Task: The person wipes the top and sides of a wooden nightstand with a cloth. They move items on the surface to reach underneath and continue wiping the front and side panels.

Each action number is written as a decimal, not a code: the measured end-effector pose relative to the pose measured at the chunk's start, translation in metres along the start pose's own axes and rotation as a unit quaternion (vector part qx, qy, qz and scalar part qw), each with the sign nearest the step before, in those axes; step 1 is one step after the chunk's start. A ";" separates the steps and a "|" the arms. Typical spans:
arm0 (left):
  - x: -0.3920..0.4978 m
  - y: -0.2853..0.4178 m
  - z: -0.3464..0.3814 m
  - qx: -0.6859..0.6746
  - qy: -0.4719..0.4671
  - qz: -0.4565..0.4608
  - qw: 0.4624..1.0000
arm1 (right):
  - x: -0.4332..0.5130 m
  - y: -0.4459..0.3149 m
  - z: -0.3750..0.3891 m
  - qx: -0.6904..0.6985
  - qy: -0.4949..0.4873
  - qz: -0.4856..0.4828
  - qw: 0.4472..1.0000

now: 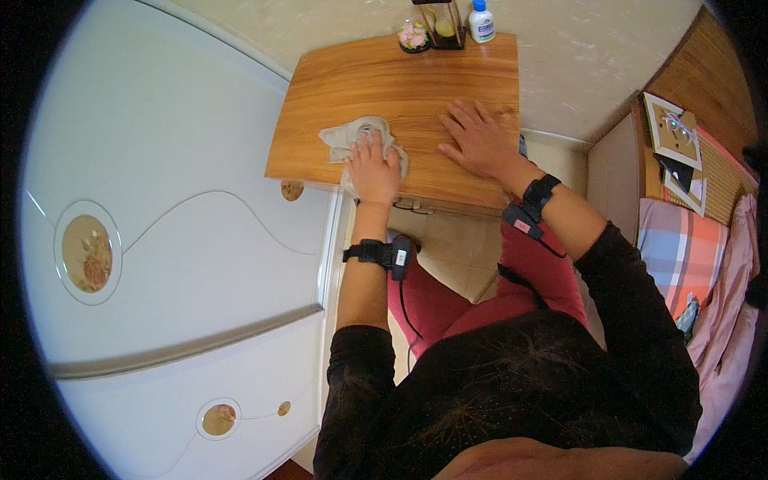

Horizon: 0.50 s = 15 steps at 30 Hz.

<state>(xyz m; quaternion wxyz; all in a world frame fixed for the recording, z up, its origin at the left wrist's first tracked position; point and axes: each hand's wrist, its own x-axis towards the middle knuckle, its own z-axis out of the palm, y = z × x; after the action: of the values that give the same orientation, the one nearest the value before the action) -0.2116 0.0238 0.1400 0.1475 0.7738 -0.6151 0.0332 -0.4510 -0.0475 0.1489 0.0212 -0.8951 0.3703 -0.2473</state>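
A crumpled pale cloth (342, 139) lies on the left front part of a small wood-grain table (384, 78). My left hand (373, 171) rests flat on the cloth, fingers spread a little, pressing it against the tabletop; part of the cloth hangs at the front edge. My right hand (477, 141) lies on the table's right side, fingers apart, with nothing in it. Both wrists wear black straps with small cabled devices.
At the table's back stand pink artificial flowers (413, 37), a dark-framed holder (447, 30) and a white bottle with a blue cap (482, 25). White sliding doors (180, 150) flank the left. Frames and eyeglasses (678, 123) lie on a surface at right, near a checked pillow (681, 246).
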 end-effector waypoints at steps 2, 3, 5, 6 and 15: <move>-0.008 0.027 0.002 -0.005 0.002 0.037 0.999 | 0.000 0.002 0.002 0.028 0.039 0.004 0.999; -0.013 0.040 0.003 -0.009 0.000 0.060 0.998 | 0.000 0.004 0.003 0.039 0.037 0.015 0.998; -0.023 0.066 0.006 -0.015 -0.004 0.107 0.994 | -0.001 0.007 0.004 0.093 0.069 0.031 0.993; -0.028 0.079 0.007 -0.027 -0.002 0.115 0.993 | -0.001 0.009 0.005 0.119 0.092 0.037 0.988; -0.008 0.098 0.004 -0.377 -0.092 0.086 0.918 | -0.004 0.013 -0.025 0.339 0.117 0.045 0.932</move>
<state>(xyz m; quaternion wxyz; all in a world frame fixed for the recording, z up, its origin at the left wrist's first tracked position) -0.3080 0.0105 0.1523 0.3681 0.6047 -0.6567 -0.2598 -0.4732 -0.0510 0.1666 0.2910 -0.7817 0.3045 -0.4600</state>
